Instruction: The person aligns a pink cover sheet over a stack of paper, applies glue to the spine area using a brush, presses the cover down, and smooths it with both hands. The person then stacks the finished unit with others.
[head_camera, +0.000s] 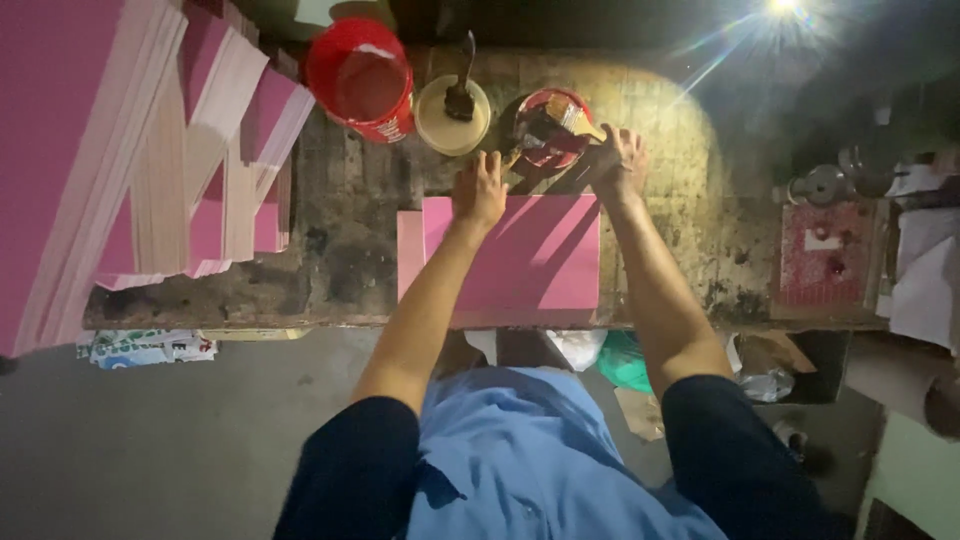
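A pink sheet (530, 262) lies flat on the worn wooden table (350, 240) in front of me. My left hand (480, 192) presses on its far left edge with the fingers spread. My right hand (618, 160) is at the sheet's far right corner, closed on the handle of a brush (572, 115) whose bristles rest over a small red bowl (548, 128) of glue or paint.
A red bucket (360, 80) stands at the back left. Beside it a cream round tin (452, 115) holds a dark tool. Stacks of pink sheets (150, 150) fill the left side. A red mat (828, 252) and papers lie at the right.
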